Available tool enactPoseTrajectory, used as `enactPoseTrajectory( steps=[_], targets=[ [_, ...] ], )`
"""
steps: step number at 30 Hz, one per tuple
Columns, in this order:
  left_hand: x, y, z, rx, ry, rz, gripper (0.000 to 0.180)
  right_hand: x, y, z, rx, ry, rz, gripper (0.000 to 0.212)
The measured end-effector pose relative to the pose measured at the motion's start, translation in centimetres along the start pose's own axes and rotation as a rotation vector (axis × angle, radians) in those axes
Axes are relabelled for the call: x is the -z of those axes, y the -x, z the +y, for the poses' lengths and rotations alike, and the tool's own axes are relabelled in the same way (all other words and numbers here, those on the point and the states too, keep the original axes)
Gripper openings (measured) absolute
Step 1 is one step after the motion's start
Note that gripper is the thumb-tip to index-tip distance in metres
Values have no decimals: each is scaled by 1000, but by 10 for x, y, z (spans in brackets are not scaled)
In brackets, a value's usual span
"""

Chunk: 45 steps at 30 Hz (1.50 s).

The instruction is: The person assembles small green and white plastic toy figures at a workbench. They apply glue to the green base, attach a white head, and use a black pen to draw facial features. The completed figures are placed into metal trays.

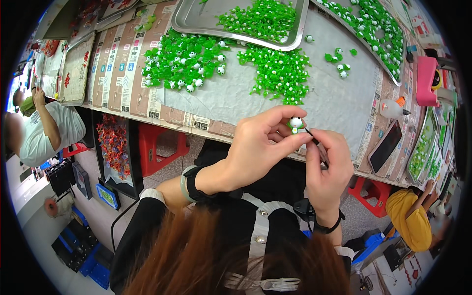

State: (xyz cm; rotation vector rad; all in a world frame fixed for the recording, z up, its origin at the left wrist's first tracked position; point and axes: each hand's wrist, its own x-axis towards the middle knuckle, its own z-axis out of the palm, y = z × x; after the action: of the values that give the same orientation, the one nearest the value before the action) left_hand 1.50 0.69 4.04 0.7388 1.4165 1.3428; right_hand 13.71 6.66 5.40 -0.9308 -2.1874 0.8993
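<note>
Just past the near edge of the table, my left hand (265, 145) pinches a small white-and-green figurine (296, 125) between thumb and fingertips. Its round white head with dark spots points up. My right hand (330, 169) is closed around a thin black stick-like tool (315, 139), whose tip reaches to the figurine; I cannot tell if they touch. Beyond my hands lies a loose heap of green pieces with white dots (280, 73). Farther left spreads a pile of green figures with white heads (184, 61).
Metal trays of green pieces stand at the back, one in the middle (301, 37) and one at the right (393, 77). A phone (385, 146), a small bottle (392, 108) and a pink device (427, 81) are on the right. Co-workers sit at both sides; red stools (158, 147) stand below.
</note>
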Motion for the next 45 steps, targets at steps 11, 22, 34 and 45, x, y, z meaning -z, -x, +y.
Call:
enactPoseTrajectory(
  steps=[11,22,34,45],
  targets=[
    [-4,-1,-4,43,99,54,29,-7,1,-2,-38,26,35,17],
    [-5,-1,-2,53,117,60,28,-6,2,-2,-57,24,31,17],
    [-4,-1,-1,79,232,55,28,-9,2,1,-61,-47,36,17],
    [-6,-1,5,117,401,43,29,-10,5,3,-118,-146,40,16]
  ],
)
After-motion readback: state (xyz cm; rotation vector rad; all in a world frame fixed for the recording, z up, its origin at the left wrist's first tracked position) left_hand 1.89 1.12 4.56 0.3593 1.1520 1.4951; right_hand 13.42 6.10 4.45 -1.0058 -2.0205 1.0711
